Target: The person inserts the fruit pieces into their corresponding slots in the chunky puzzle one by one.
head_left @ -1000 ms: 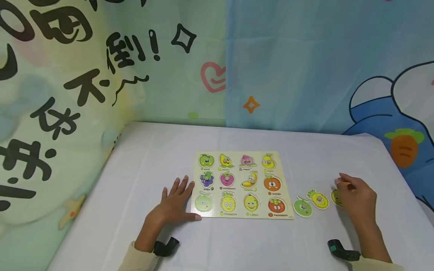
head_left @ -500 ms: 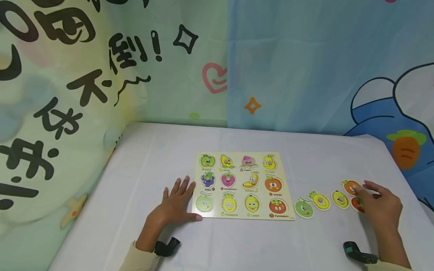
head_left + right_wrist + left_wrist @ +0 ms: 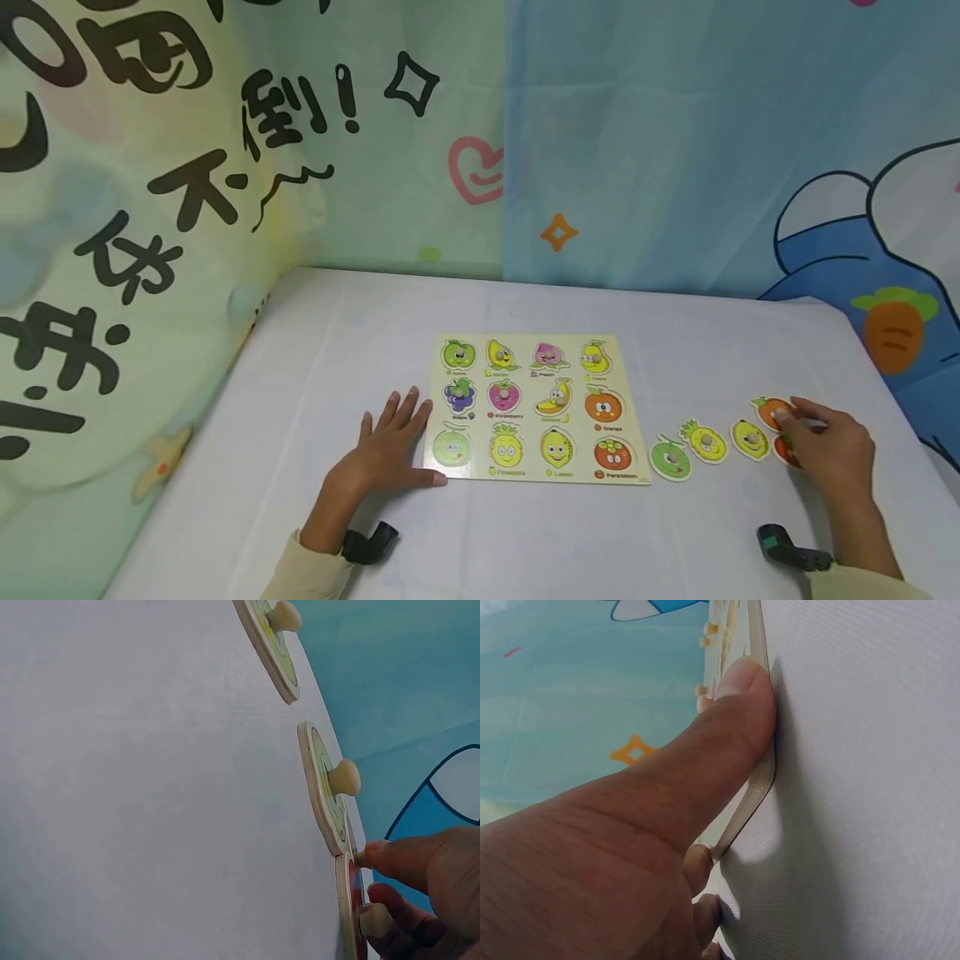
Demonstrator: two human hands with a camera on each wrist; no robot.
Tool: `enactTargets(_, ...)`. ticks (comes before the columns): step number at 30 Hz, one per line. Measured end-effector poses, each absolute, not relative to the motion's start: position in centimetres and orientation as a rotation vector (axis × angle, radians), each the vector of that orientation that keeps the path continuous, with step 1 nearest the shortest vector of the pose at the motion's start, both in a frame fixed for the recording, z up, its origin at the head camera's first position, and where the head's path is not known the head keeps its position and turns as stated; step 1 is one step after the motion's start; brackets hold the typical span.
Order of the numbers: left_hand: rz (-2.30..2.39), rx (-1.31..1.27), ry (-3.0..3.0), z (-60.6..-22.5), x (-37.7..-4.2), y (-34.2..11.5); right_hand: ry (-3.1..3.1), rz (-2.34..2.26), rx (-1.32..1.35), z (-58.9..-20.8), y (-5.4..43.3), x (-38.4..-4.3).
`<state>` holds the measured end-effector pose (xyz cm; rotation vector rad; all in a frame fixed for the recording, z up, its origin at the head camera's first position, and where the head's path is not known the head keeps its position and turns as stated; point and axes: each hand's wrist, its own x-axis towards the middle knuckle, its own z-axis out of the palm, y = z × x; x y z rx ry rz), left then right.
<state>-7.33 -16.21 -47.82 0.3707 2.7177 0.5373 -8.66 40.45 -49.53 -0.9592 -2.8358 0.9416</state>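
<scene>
A cream fruit puzzle board point(image 3: 532, 422) lies on the table. My left hand point(image 3: 386, 450) is spread flat at its left edge; in the left wrist view the thumb point(image 3: 739, 712) rests along the board's near edge by the corner. On the right, my right hand point(image 3: 836, 454) pinches the knob of an orange puzzle piece point(image 3: 767, 408). Partly hidden under that hand is a red persimmon piece point(image 3: 783, 451), its wooden knob point(image 3: 373, 919) showing close below the fingers. A yellow lemon piece point(image 3: 750, 440) lies beside them.
Between the board and the lemon lie a green round fruit piece point(image 3: 670, 461) and a pineapple piece point(image 3: 705, 442). Knobbed fruit pieces such as a grape point(image 3: 459, 396) sit in the board. A printed curtain point(image 3: 637, 167) hangs behind the white table point(image 3: 525, 542).
My right hand has moved right from over the lemon piece, then slightly back left, uncovering the lemon, orange and part of the persimmon. The left hand stays put.
</scene>
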Motion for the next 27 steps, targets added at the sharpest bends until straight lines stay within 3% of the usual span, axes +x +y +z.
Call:
enactTargets(9,0.543,0.354,2.717,-47.9,-7.3,-16.1,-2.965,0.788,-0.781,-49.5,40.1,-8.8)
enactTargets(27,0.507,0.357,2.724,-47.9,-7.4,-16.2,-2.887,0.889,-0.774,-47.4,38.6,-9.1)
